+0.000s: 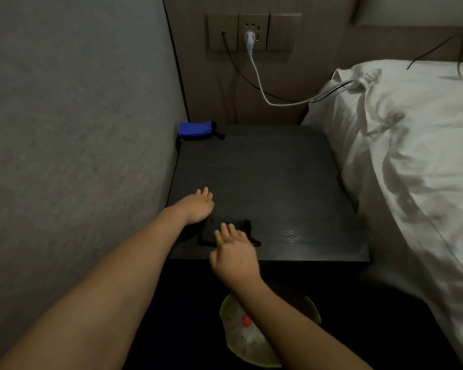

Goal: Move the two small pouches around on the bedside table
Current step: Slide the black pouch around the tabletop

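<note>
Head camera footage is taken from above a dark bedside table [273, 182], which is wedged between a grey textured wall [72, 129] on the left and a bed with white bedding [412, 156] on the right. A blue pouch [196, 130] is seen lying in the far left corner of the tabletop, right against the wall, with a short dark cord trailing from its right end. A black pouch [225, 231] is seen near the front edge of the table, towards the left side, well apart from the blue one; its outline is hard to separate from the dark wood.

The left hand [198, 206] is held flat and relaxed, with the fingers loosely extended and nothing gripped, just beside the far left edge of the black pouch; whether it touches the pouch cannot be told. The right hand [235, 255] is laid over the near part of the black pouch with its fingers spread and stretched forward, the fingertips resting on the fabric; no pinch or closed grasp is shown.

On the panel behind the table, a socket plate [253, 32] is seen with a white plug [249, 40] in it, and a white cable [262, 86] is led from it towards the bed. Below the table's front edge, a greenish bin [251, 340] is partly hidden by the right forearm.
</note>
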`<state>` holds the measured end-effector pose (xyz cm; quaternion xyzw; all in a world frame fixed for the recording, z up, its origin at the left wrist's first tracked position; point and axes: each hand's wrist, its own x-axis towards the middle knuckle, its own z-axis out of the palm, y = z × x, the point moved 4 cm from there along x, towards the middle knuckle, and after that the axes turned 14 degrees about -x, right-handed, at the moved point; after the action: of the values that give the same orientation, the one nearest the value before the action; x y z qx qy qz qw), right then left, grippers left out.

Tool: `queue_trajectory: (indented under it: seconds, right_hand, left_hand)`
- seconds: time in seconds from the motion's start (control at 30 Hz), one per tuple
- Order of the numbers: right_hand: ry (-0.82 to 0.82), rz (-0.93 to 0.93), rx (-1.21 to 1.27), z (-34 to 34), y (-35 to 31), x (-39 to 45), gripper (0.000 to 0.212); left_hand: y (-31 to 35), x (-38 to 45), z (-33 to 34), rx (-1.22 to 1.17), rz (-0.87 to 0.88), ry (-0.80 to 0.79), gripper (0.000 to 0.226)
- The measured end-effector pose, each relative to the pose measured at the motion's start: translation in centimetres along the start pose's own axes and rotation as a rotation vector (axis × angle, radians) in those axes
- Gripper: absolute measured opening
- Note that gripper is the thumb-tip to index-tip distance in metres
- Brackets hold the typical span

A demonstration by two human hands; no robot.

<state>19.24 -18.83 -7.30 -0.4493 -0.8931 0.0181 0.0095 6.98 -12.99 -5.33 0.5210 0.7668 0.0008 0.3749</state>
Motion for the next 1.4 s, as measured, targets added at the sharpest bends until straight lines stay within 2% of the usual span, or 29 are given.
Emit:
queue_trajectory:
  seconds: [0.13, 0.27, 0.4, 0.57, 0.77, 0.83, 0.9, 1.1, 1.27, 1.4]
  right_hand:
    - [-0.054, -0.237, 0.049, 0.1, -4.2, 2.2, 0.055]
    - [-0.034, -0.309, 0.083, 0.0, -6.4, 2.6, 0.051]
    - [-0.024, -0.359, 0.078, 0.3, -4.3, 0.4, 0.050]
    - [-0.002, -0.154, 0.079, 0.6, 3.0, -3.5, 0.048]
    - [-0.053, 0.272, -0.053, -0.7, 14.5, -8.3, 0.046]
    - [-0.016, 0.410, -0.105, -1.3, 17.2, -9.5, 0.040]
    - [-0.049, 0.526, -0.090, -1.7, 18.5, -9.9, 0.045]
    - [-0.122, 0.608, -0.085, -1.3, 19.6, -7.9, 0.049]
    - [-0.191, 0.572, -0.136, -1.2, 21.4, -5.0, 0.052]
    - [-0.186, 0.528, -0.174, -0.8, 20.7, -2.0, 0.053]
  left_hand:
    - [-0.4, 0.4, 0.1, -0.008, -0.011, -0.008, 0.051]
    - [-0.7, 0.5, 0.1, -0.001, 0.000, -0.016, 0.052]
    - [-0.5, 0.4, 0.2, 0.013, 0.025, -0.010, 0.052]
    - [-0.1, 0.0, 0.3, 0.037, 0.052, -0.007, 0.052]
    - [0.1, -0.1, 0.4, 0.074, 0.053, 0.013, 0.052]
    - [0.2, -0.1, 0.5, 0.069, 0.052, 0.023, 0.052]
    - [0.3, -0.2, 0.5, 0.067, 0.042, 0.033, 0.052]
    - [0.2, -0.3, 0.3, 0.058, 0.048, 0.050, 0.053]
    - [-0.1, -0.3, 0.4, -0.003, 0.077, 0.057, 0.054]
    - [-0.6, 0.1, 0.0, -0.010, 0.110, 0.063, 0.054]
